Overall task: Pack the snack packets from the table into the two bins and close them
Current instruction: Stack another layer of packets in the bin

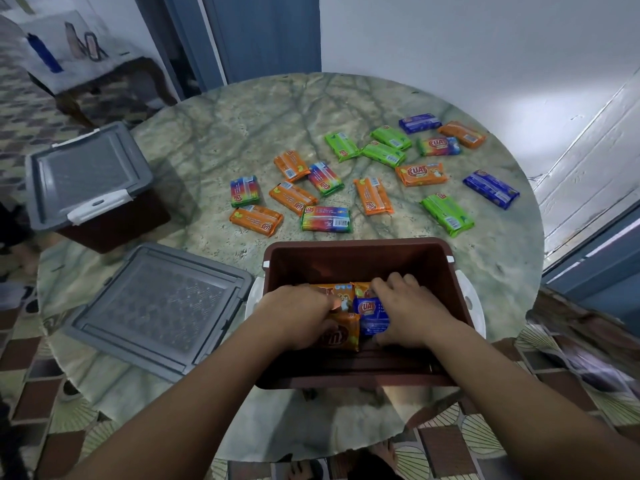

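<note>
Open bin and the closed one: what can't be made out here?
Head view only.
- Open bin: packets under the left hand and right hand are covered, so no count.
- Closed bin: its grey lid hides the contents.
- Packets on the table: small print too small to read.
- Blue bottle at far left: blurred.

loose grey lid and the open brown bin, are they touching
Apart. The head view shows the loose grey lid lying flat on the table left of the open brown bin, with a strip of marble between them.
</note>
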{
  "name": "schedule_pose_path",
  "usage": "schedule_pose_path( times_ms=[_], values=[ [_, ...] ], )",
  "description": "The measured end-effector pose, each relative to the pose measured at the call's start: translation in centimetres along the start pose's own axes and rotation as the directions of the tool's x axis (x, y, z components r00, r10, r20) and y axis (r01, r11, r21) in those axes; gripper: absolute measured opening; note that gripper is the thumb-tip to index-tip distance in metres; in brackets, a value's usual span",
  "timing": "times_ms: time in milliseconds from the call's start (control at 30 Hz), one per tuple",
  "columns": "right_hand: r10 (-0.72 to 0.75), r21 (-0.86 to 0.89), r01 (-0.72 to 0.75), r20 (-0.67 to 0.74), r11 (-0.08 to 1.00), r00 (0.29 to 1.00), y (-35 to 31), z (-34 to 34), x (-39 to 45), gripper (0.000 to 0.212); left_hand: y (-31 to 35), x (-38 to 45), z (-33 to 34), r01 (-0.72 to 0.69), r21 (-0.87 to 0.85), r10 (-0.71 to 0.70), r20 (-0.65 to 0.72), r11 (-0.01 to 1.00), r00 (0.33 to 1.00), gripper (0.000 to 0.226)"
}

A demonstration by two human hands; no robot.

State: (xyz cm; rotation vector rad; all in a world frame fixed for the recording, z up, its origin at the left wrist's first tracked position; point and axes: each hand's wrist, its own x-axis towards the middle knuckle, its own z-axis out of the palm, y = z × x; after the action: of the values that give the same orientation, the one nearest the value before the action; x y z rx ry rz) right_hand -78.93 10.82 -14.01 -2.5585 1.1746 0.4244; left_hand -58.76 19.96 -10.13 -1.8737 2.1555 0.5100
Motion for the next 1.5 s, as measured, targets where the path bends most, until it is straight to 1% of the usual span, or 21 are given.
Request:
schedule_pose_path(
  times_ms=[133, 300, 567, 667, 733, 800, 867, 900, 967, 1000, 1033, 1067, 1100, 1133, 1167, 1200, 1233, 1300, 1367, 1433, 1500],
  values=[
    [-0.003, -0.026, 0.003, 0.018, 1.000, 1.000, -0.1, 0.1, -0.2, 0.099, -0.2, 0.1, 0.3, 0.027, -0.026, -0.026, 0.014, 0.999, 1.000, 0.025],
    [-0.002, -0.046, 0.003, 0.036, 0.999, 0.999, -0.1, 0.3, -0.4, 0.103, -0.2, 0.2, 0.3, 0.046, -0.025, -0.045, 0.043, 0.999, 0.998, 0.026],
    [0.001, -0.035, 0.000, 0.036, 0.999, 0.999, -0.1, 0.2, -0.3, 0.107, -0.2, 0.0, -0.2, 0.072, -0.117, -0.067, 0.041, 0.991, 0.997, 0.023],
    [0.002, -0.034, -0.001, 0.030, 0.999, 1.000, -0.2, 0.1, -0.2, 0.104, -0.3, -0.1, -0.9, 0.078, -0.273, -0.073, 0.030, 0.959, 0.997, 0.018],
    [0.005, -0.037, -0.004, 0.031, 0.999, 1.000, -0.2, 0.2, -0.1, 0.103, -0.3, -0.2, -1.2, 0.082, -0.433, -0.095, -0.008, 0.898, 0.995, 0.024],
    [0.008, -0.038, -0.007, 0.028, 0.999, 1.000, -0.2, 0.3, -0.1, 0.103, -0.2, -0.6, -1.2, 0.095, -0.555, -0.127, -0.020, 0.827, 0.992, 0.051],
    [0.012, -0.037, -0.011, 0.023, 0.999, 1.000, -0.2, 0.2, 0.0, 0.105, 0.1, -1.0, -0.9, 0.110, -0.562, -0.148, -0.022, 0.820, 0.989, 0.078],
    [0.012, -0.037, -0.011, 0.029, 0.999, 1.000, -0.3, 0.2, 0.0, 0.105, 0.2, -1.2, -0.7, 0.117, -0.540, -0.156, -0.027, 0.833, 0.987, 0.078],
    [0.014, -0.035, -0.013, 0.035, 0.999, 0.999, -0.2, 0.2, 0.0, 0.105, 0.2, -1.4, -0.6, 0.115, -0.535, -0.158, -0.034, 0.837, 0.987, 0.060],
    [0.014, -0.036, -0.013, 0.036, 0.999, 0.999, -0.2, 0.2, 0.0, 0.105, 0.4, -1.5, -0.6, 0.109, -0.587, -0.163, -0.039, 0.802, 0.986, 0.049],
    [0.014, -0.038, -0.013, 0.035, 0.999, 0.999, -0.1, 0.2, 0.0, 0.105, 0.6, -1.6, -0.6, 0.107, -0.673, -0.181, -0.040, 0.732, 0.983, 0.040],
    [0.014, -0.042, -0.013, 0.034, 0.999, 0.999, -0.2, 0.2, 0.0, 0.105, 1.0, -1.7, -0.5, 0.123, -0.788, -0.222, -0.019, 0.603, 0.975, 0.035],
    [0.015, -0.047, -0.013, 0.034, 0.999, 0.999, -0.2, 0.2, 0.0, 0.105, 1.4, -1.8, -0.2, 0.149, -0.894, -0.283, 0.026, 0.422, 0.959, 0.031],
    [0.017, -0.051, -0.015, 0.034, 0.999, 0.999, -0.2, 0.2, 0.0, 0.106, 1.8, -1.8, 0.0, 0.183, -0.956, -0.341, 0.097, 0.230, 0.935, 0.029],
    [0.019, -0.053, -0.017, 0.036, 0.998, 0.999, -0.2, 0.2, 0.0, 0.106, 2.2, -1.9, 0.3, 0.211, -0.972, -0.379, 0.159, 0.100, 0.912, 0.030],
    [0.020, -0.052, -0.018, 0.036, 0.998, 0.999, -0.2, 0.2, 0.0, 0.106, 2.4, -2.0, 0.7, 0.234, -0.966, -0.408, 0.172, 0.107, 0.897, 0.033],
    [0.019, -0.049, -0.017, 0.033, 0.999, 0.999, -0.2, 0.3, 0.0, 0.106, 2.4, -2.1, 1.2, 0.260, -0.936, -0.430, 0.138, 0.239, 0.892, 0.039],
    [0.016, -0.040, -0.015, 0.031, 0.999, 0.999, -0.2, 0.2, 0.0, 0.106, 2.5, -2.3, 2.0, 0.293, -0.783, -0.412, 0.051, 0.549, 0.910, 0.053],
    [0.015, -0.031, -0.014, 0.034, 0.999, 0.999, -0.2, 0.1, 0.1, 0.106, 2.9, -2.4, 2.0, 0.323, -0.552, -0.371, 0.026, 0.769, 0.928, 0.076],
    [0.015, -0.027, -0.014, 0.036, 1.000, 0.999, -0.2, 0.0, 0.1, 0.105, 3.4, -2.2, 1.8, 0.337, -0.278, -0.355, -0.015, 0.899, 0.935, 0.081],
    [0.014, -0.027, -0.013, 0.040, 1.000, 0.999, -0.2, 0.0, 0.0, 0.104, 3.6, -1.8, 0.8, 0.340, -0.064, -0.344, -0.051, 0.938, 0.938, 0.074]
  ],
)
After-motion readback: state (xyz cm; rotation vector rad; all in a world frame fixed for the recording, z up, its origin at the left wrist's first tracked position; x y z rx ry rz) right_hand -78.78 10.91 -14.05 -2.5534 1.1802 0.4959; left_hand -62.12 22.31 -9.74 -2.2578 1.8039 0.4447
